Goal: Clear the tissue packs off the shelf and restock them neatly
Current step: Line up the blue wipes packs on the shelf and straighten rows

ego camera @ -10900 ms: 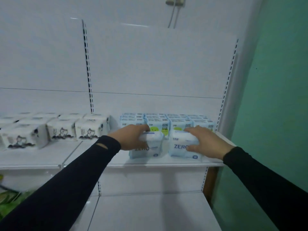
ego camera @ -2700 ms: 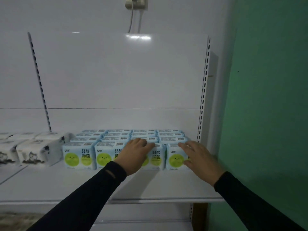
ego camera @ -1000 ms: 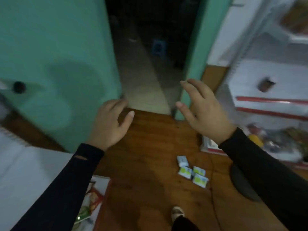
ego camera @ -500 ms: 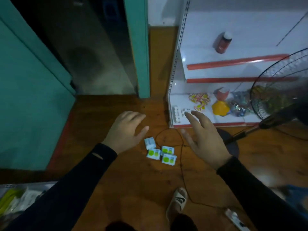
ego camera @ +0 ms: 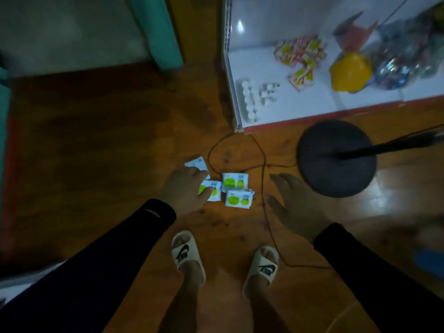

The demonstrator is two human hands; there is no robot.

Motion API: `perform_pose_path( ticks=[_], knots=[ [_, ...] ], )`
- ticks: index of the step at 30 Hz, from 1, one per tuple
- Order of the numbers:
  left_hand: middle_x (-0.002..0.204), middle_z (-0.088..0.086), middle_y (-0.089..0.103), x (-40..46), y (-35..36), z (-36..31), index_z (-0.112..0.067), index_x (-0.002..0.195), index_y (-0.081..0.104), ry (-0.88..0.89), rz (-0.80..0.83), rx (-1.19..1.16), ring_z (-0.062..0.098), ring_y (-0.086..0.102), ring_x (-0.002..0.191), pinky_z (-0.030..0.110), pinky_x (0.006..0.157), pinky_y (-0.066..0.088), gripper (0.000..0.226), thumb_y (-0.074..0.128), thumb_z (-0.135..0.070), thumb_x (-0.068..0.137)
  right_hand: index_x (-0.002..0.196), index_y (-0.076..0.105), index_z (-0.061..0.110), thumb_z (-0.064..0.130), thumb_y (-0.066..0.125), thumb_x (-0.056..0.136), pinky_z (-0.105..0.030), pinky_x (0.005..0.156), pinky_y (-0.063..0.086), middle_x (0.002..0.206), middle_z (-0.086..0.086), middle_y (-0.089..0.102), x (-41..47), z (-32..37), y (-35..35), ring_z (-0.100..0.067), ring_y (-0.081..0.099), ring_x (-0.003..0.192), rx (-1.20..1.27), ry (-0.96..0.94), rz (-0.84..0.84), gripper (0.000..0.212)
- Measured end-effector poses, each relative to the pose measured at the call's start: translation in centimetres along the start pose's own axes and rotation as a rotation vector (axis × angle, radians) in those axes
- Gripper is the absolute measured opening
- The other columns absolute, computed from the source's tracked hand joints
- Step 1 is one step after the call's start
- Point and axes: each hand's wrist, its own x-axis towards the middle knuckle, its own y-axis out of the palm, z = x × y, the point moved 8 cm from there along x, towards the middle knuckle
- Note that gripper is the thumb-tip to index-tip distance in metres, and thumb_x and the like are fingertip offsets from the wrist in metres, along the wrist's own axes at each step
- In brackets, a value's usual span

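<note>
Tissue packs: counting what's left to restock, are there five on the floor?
No, four tissue packs lie clustered on the wooden floor, the left hand partly covering two.

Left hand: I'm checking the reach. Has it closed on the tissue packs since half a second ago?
Yes. The left hand has gone forward over the floor packs, now overlapping two; earlier it was short of them.

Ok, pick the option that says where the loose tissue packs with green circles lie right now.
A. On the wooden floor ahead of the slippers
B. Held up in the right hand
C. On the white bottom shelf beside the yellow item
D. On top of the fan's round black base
A: the tissue packs lie on the wooden floor ahead of the slippers, with the left hand over them and the right hand open and empty.
</note>
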Motion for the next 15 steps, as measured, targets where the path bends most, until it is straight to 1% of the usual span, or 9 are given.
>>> perform_pose_path(
  ticks=[1, 3, 6, 8, 10, 12, 15],
  knots=[
    [0.114, 0.014, 0.062, 2.8, 3.9, 1.2, -0.01, 0.127, 0.057, 0.016, 0.04, 0.013, 0.034, 0.058, 0.104, 0.038, 0.087, 0.045, 0.065, 0.033, -0.054, 0.086, 0.132, 0.052, 0.003, 0.049, 0.037, 0.091, -0.046, 0.089, 0.049, 0.123, -0.022, 0.057, 1.6, -1.8, 4.1, -0.04, 0.057, 0.11, -0.005, 0.021, 0.026, 0.063],
    [0.116, 0.012, 0.061, 7.6, 11.2, 3.5, -0.013, 0.131, 0.052, 0.03, 0.109, 0.053, 0.032, 0.056, 0.106, 0.038, 0.088, 0.045, 0.06, 0.036, -0.053, 0.089, 0.131, 0.052, 0.003, 0.05, 0.042, 0.088, -0.047, 0.09, 0.049, 0.124, -0.023, 0.057, 4.5, -5.1, 12.1, -0.041, 0.056, 0.112, 0.01, 0.064, 0.074, 0.064],
    [0.124, 0.009, 0.054, 14.0, 21.0, 5.4, -0.015, 0.134, 0.045, 0.074, 0.185, 0.113, 0.029, 0.05, 0.115, 0.039, 0.093, 0.042, 0.051, 0.043, -0.048, 0.095, 0.138, 0.045, 0.008, 0.051, 0.052, 0.087, -0.046, 0.098, 0.043, 0.135, -0.019, 0.049, 8.2, -9.0, 22.5, -0.038, 0.047, 0.124, 0.02, 0.1, 0.116, 0.067],
    [0.127, 0.009, 0.052, 17.9, 25.7, 5.5, -0.015, 0.134, 0.045, 0.095, 0.188, 0.094, 0.029, 0.048, 0.117, 0.039, 0.094, 0.042, 0.051, 0.048, -0.046, 0.094, 0.142, 0.039, 0.01, 0.048, 0.061, 0.086, -0.044, 0.101, 0.04, 0.141, -0.017, 0.043, 10.4, -10.7, 28.2, -0.036, 0.04, 0.128, 0.029, 0.093, 0.151, 0.071],
    [0.129, 0.011, 0.05, 21.6, 29.3, 5.3, -0.016, 0.138, 0.041, 0.098, 0.156, 0.052, 0.032, 0.047, 0.117, 0.04, 0.094, 0.042, 0.055, 0.051, -0.045, 0.092, 0.143, 0.038, 0.011, 0.051, 0.064, 0.081, -0.044, 0.1, 0.039, 0.141, -0.017, 0.043, 12.3, -11.8, 32.7, -0.035, 0.04, 0.128, 0.033, 0.087, 0.175, 0.078],
    [0.129, 0.013, 0.046, 24.5, 32.0, 5.0, -0.017, 0.14, 0.037, 0.058, 0.148, 0.015, 0.035, 0.046, 0.117, 0.041, 0.093, 0.042, 0.058, 0.053, -0.045, 0.091, 0.139, 0.043, 0.013, 0.052, 0.066, 0.076, -0.042, 0.099, 0.04, 0.135, -0.015, 0.047, 13.5, -12.6, 35.8, -0.035, 0.044, 0.124, 0.06, 0.089, 0.179, 0.078],
    [0.129, 0.014, 0.043, 27.1, 34.4, 4.5, -0.017, 0.136, 0.037, 0.03, 0.177, 0.011, 0.036, 0.041, 0.12, 0.043, 0.095, 0.039, 0.058, 0.057, -0.044, 0.089, 0.139, 0.043, 0.018, 0.04, 0.075, 0.075, -0.038, 0.095, 0.04, 0.128, -0.011, 0.051, 14.1, -13.3, 37.7, -0.032, 0.047, 0.117, 0.137, 0.116, 0.168, 0.075]
  ],
)
